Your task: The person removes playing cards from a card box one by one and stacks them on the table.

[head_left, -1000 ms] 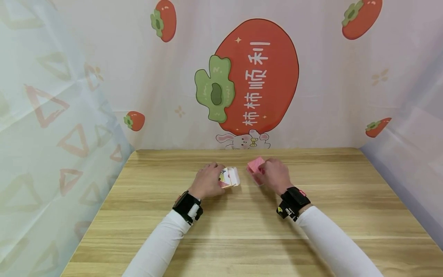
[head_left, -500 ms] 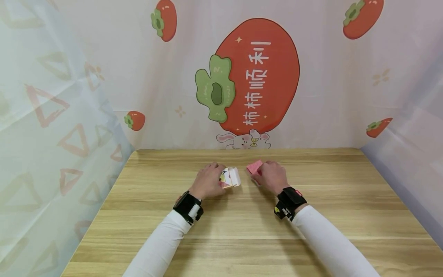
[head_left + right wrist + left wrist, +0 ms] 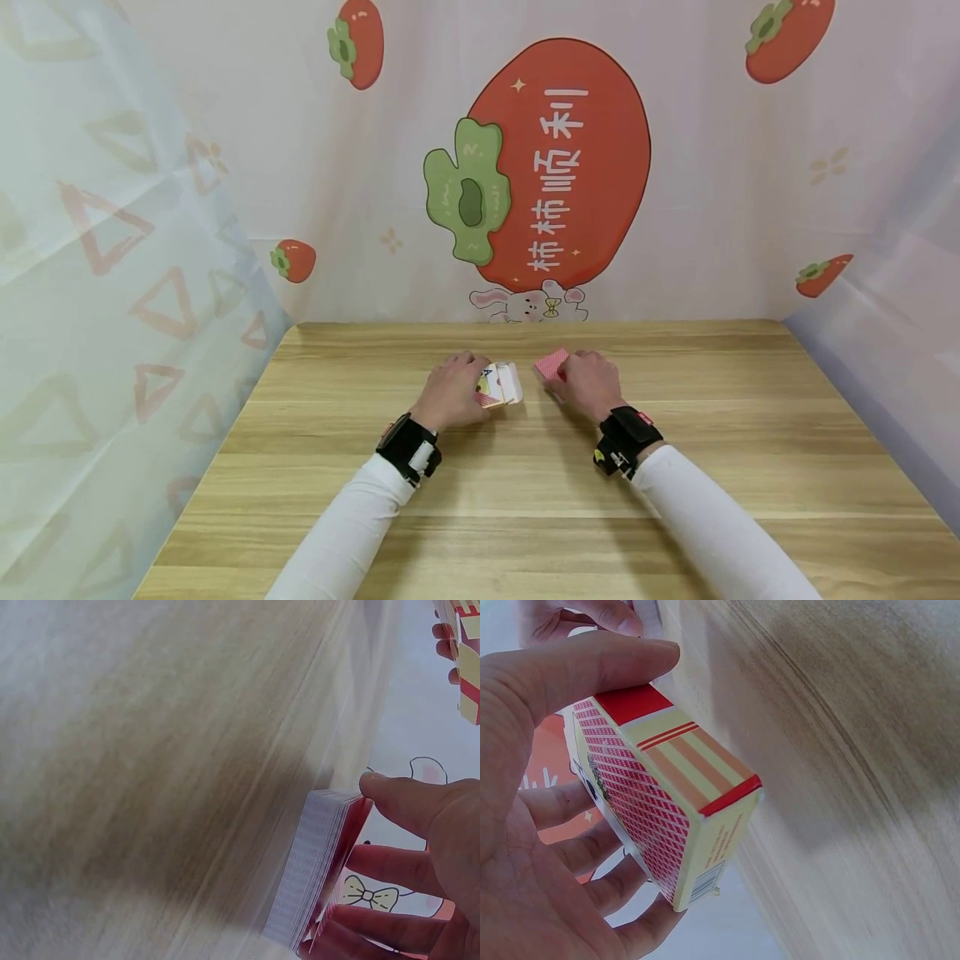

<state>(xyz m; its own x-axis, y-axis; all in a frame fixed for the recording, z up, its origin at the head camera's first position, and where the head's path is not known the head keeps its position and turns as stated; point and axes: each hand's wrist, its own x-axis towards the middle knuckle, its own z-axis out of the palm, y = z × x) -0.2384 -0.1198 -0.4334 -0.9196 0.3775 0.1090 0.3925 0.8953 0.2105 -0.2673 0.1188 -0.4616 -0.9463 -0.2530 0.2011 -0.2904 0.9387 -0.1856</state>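
Note:
My left hand [image 3: 452,392] grips a playing-card box [image 3: 501,383] near the back of the table. In the left wrist view, the thumb lies along one narrow side of the red-and-cream box [image 3: 664,776] and the fingers reach round the other. Its white flap end points right, toward the cards. A short gap away, my right hand [image 3: 591,383] holds a deck of red-backed playing cards [image 3: 551,364] between thumb and fingers. The right wrist view shows the stacked white edges of the deck [image 3: 311,862], close to the tabletop; some cards at the finger side are slightly apart.
The wooden table [image 3: 510,517] extends in front of and to both sides of the hands. Behind its back edge hangs a pale cloth [image 3: 705,250] printed with persimmons and a rabbit. Another cloth [image 3: 150,250] hangs at the left.
My right hand has shifted slightly left and nearer along the deck, whose visible part is smaller. The left hand and the box have stayed almost still.

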